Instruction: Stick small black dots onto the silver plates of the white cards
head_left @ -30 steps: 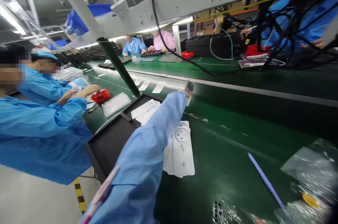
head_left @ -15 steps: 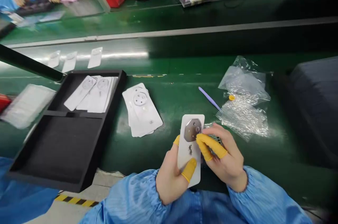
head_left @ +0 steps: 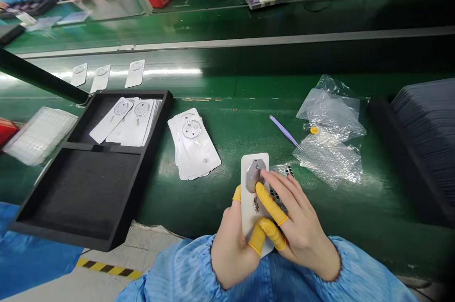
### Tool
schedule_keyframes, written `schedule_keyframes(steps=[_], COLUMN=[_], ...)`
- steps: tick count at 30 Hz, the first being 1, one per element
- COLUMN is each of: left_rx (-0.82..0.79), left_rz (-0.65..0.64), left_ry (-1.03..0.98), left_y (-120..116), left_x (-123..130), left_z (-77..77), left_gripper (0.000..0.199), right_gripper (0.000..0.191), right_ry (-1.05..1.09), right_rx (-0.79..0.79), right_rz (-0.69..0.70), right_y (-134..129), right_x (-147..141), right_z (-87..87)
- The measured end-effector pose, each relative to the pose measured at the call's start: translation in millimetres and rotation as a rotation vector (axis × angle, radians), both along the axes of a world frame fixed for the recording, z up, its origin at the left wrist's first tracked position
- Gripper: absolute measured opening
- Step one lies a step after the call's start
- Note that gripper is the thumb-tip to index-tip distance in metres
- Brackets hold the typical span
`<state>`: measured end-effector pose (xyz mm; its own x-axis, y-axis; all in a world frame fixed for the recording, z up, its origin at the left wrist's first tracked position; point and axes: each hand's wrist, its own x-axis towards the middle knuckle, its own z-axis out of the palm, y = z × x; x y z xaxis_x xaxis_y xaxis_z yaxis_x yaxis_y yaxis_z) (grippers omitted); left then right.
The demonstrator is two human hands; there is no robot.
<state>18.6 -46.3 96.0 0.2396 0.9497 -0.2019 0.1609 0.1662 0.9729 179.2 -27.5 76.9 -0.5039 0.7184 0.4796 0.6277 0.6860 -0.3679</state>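
My left hand (head_left: 236,240) is closed around a white phone back cover (head_left: 249,212), its thumb across the front. A grey octagonal camera area (head_left: 252,175) and dark printed characters show on the cover. My right hand (head_left: 295,216) lies over the cover with fingers stretched out and apart, fingertips touching the octagon and thumb lower down beside my left thumb. Yellow finger cots are on both hands. Partly hidden behind my right hand is a clear sheet (head_left: 286,169) with black round dots. To the left, several similar white covers (head_left: 197,150) lie in a loose stack.
A black two-part tray (head_left: 78,188) holds more covers (head_left: 138,124) in its far compartment. Purple tweezers (head_left: 284,130) lie beside clear bubble bags (head_left: 330,150). Dark stacked sheets (head_left: 426,141) stand at right. Three covers (head_left: 135,73) lie farther back. People work across the bench.
My right hand has gone from bent, pinched fingers at the octagon's edge to fingers stretched across the cover, thumb lower. My left hand keeps its hold. The view has shifted slightly.
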Motion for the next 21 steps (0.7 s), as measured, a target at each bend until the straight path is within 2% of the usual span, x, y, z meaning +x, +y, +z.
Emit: schedule_keyframes(steps=[3,8,12,17,21], left_rx=[0.011,0.032,0.042,0.081,0.172], left_rz=[-0.016,-0.058,-0.099,-0.111,-0.102], left_ry=[-0.010,-0.015,-0.023,0.087,0.175], left_y=[3,6,7,0,-5], left_x=[1,3,4,3,1], left_z=[-1.5,-0.9,2.6,3.3,3.6], left_gripper=[0.056,0.050,0.057,0.053,0.047], right_gripper=[0.044,0.056,0.060,0.058,0.060], right_ry=[-0.011,0.114,0.174,0.255,0.209], right_rx=[-0.037,-0.009,0.005,0.023,-0.016], right_rz=[0.001,-0.028,-0.031,-0.040,-0.011], right_y=[-3,-4,-6,-7,-8], right_x=[0,-2,-2,-3,-2], right_z=[-3.7,-11.2,-10.5,-7.8,-1.6])
